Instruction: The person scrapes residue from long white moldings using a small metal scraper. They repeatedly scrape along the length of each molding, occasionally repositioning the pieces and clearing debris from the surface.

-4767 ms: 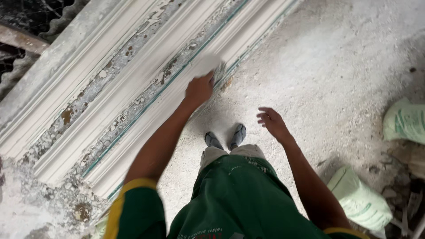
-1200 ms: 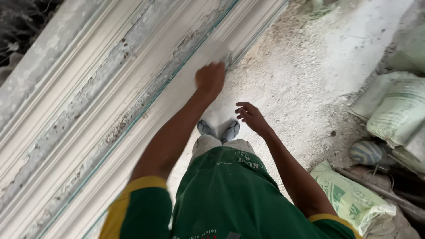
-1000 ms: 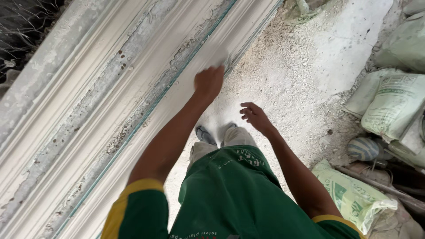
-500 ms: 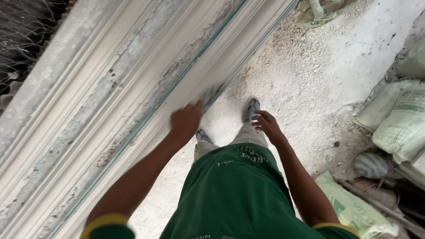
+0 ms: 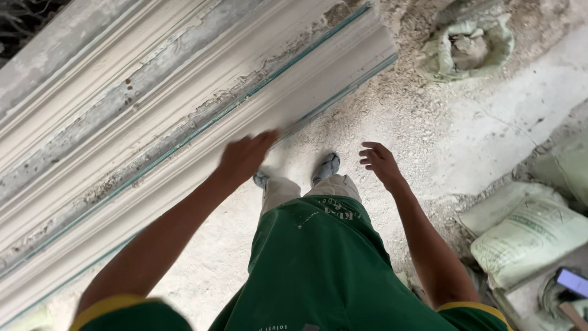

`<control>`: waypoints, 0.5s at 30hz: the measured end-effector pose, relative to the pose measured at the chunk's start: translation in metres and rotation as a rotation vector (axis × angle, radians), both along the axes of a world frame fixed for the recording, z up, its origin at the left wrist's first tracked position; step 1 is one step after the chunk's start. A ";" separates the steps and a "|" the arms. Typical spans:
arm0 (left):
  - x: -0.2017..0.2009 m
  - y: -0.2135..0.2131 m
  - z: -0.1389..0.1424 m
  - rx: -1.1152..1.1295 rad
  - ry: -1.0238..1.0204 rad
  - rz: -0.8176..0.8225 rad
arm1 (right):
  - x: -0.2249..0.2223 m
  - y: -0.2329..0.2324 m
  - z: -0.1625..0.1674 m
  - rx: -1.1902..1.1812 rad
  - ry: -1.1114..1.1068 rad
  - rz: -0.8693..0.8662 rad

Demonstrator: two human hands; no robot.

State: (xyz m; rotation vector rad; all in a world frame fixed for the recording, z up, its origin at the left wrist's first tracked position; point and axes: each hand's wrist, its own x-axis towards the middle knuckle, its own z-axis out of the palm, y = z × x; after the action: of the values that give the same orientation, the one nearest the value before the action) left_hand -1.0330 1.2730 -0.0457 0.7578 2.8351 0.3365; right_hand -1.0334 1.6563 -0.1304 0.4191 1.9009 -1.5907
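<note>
**Left hand on a long plaster moulding, right hand free over a dusty floor**

The floor (image 5: 490, 129) is rough pale concrete, thick with white dust and crumbs of grit, and dirtier near the top where rubble gathers. Across the left of the view a long cornice moulding (image 5: 184, 116) runs on a slant from lower left to upper right. It is off-white and ridged, made of rounded bands and stepped grooves along its length. Grey patches and chipped, flaking plaster mark the middle bands, and a thin blue-green line follows one groove. Its cut end lies at the upper middle of the view.

An open sack (image 5: 468, 40) of grey-green woven cloth sits slumped on the floor at the top right, with lumps of grey matter showing in its mouth. At the right edge lie filled sacks (image 5: 527, 236) of pale green woven plastic, creased and dusty.

The person stands just beside the moulding in a green shirt with yellow cuffs, light trousers and grey shoes (image 5: 324, 168).

The left hand (image 5: 245, 156) reaches forward on an outstretched arm and lies against the lower band of the moulding, fingers together and blurred; whether it grips anything I cannot tell. The right hand (image 5: 381, 164) hangs over the floor near the right shoe, holding nothing, its fingers loosely spread and slightly curled.
</note>
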 end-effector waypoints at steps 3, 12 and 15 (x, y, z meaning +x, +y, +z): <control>0.081 -0.074 0.008 -0.372 -0.094 0.020 | -0.002 0.012 -0.010 -0.009 -0.043 -0.007; 0.011 0.028 -0.020 -0.190 -0.104 0.068 | -0.026 -0.021 -0.002 -0.042 -0.054 0.097; -0.069 0.108 -0.027 -0.065 0.175 0.078 | -0.037 -0.036 0.005 -0.019 0.004 0.188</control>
State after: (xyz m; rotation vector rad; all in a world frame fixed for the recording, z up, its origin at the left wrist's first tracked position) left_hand -1.1020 1.3808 -0.0732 0.6965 3.0288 0.1974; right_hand -1.0708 1.6204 -0.1252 0.2217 1.8681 -1.4853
